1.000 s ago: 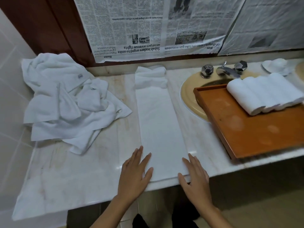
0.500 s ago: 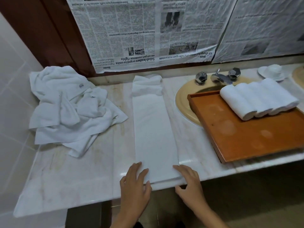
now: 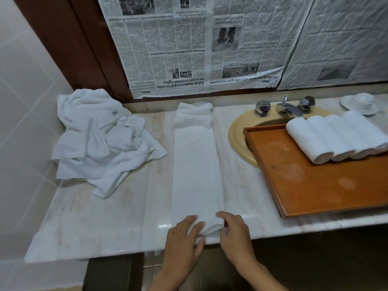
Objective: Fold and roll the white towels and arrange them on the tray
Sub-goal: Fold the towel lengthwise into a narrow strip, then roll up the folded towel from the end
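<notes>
Both grips are on the near end of the folded towel (image 3: pixel 197 164).
- Your left grip (image 3: pixel 184 236) pinches the near-left corner, fingers on top and thumb at the edge.
- Your right grip (image 3: pixel 235 234) has its fingers curled over the near-right corner.
- Between them the near end is lifted off the surface (image 3: pixel 105 217) into a small curl. It's blurred, so I can't tell how tight it is.

Towel: one long narrow strip, lying flat. Its long axis runs straight away from the grips toward the wall, and the far end is bunched up against the backsplash.

Counts:
- Four rolled towels (image 3: pixel 336 137) sit ahead and right of the right grip. They lie side by side and touching on the far part of the wooden tray (image 3: pixel 315 185), with their axes angled near-right to far-left.
- One tray, partly over the sink basin (image 3: pixel 237 139).
- One heap of loose towels (image 3: pixel 98 139) sits ahead and left of the left grip, well apart from the strip. I can't count the towels in it.
</notes>
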The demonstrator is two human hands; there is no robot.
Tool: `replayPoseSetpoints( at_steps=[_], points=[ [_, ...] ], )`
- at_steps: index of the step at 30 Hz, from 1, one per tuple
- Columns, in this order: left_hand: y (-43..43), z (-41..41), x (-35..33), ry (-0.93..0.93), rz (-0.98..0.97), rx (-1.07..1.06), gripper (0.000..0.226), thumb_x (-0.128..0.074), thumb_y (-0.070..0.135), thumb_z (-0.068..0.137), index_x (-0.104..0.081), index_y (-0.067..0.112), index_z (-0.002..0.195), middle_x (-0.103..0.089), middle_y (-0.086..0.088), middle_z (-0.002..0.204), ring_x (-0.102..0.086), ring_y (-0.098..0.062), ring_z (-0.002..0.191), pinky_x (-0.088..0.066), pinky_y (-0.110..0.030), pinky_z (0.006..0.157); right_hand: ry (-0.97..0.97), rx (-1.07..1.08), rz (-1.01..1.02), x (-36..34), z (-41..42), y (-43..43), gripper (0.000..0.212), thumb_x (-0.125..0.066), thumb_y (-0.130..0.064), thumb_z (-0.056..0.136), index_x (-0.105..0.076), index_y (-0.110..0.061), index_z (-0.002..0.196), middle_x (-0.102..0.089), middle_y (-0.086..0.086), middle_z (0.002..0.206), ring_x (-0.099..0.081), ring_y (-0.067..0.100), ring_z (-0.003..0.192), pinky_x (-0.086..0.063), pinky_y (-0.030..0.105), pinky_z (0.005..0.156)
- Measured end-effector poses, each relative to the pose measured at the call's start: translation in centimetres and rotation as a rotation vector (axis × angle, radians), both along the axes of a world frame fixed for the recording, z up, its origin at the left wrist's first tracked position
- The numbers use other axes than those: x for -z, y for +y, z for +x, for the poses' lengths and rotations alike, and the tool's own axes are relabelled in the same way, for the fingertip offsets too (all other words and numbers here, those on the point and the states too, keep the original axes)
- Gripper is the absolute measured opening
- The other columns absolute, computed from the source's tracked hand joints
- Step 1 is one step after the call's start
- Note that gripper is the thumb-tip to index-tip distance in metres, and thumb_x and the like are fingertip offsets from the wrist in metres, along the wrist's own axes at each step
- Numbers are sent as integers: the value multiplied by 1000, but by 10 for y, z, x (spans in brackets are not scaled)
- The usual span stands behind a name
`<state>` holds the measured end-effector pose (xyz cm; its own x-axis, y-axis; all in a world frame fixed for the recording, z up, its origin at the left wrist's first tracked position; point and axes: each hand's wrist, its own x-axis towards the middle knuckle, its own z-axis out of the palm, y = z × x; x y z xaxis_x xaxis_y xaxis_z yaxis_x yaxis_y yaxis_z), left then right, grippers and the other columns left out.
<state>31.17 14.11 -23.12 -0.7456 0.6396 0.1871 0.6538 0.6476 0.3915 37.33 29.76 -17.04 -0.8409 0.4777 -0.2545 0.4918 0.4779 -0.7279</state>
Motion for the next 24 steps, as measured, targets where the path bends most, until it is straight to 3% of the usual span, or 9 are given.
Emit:
replayPoseSetpoints(
  at_steps=[3,6,9,14,19,24],
  points=[
    [-2,-2,-1,14,-26,3,34,-50,42,85,-66,29,111,-63,3,124,-63,-15,105,-51,-28,73,-8,-45,69,1,1,7,28,-57,-12,97,-59,-25,123,-49,-11,107,-50,1,93,-37,0,76],
    [-3,-5,-5,71,-61,20,30,-51,39,84,-68,23,102,-67,-3,117,-67,-20,97,-53,-30,63,-7,-50,71,5,2,16,11,-61,-22,96,-63,-30,104,-53,-11,94,-51,3,85,-46,13,79],
    [-6,-8,-5,130,-16,32,27,-73,28,76,-64,22,101,-67,-4,111,-67,-22,94,-53,-30,58,4,-29,52,6,3,22,10,-63,-24,95,-60,-33,92,-58,-9,87,-55,6,83,-45,15,71],
    [-23,-14,-9,145,67,11,24,-73,14,72,-69,17,95,-64,-3,94,-60,-21,74,-47,-28,54,53,7,66,7,11,32,6,-65,-21,94,-63,-27,94,-56,-12,90,-53,7,90,-38,12,71],
    [-39,-17,-7,87,83,44,23,-51,28,86,-71,20,95,-62,7,88,-56,-11,74,-40,-19,64,34,-20,40,10,22,40,10,-73,-21,88,-72,-20,97,-47,-12,103,-53,8,97,-44,9,75],
    [-40,-16,-18,-83,189,-42,23,-50,35,91,-69,23,97,-60,15,92,-54,3,79,-34,1,72,-25,-102,-14,7,22,42,8,-71,-17,89,-72,-13,95,-52,-11,96,-57,11,86,-48,11,69]
  ],
)
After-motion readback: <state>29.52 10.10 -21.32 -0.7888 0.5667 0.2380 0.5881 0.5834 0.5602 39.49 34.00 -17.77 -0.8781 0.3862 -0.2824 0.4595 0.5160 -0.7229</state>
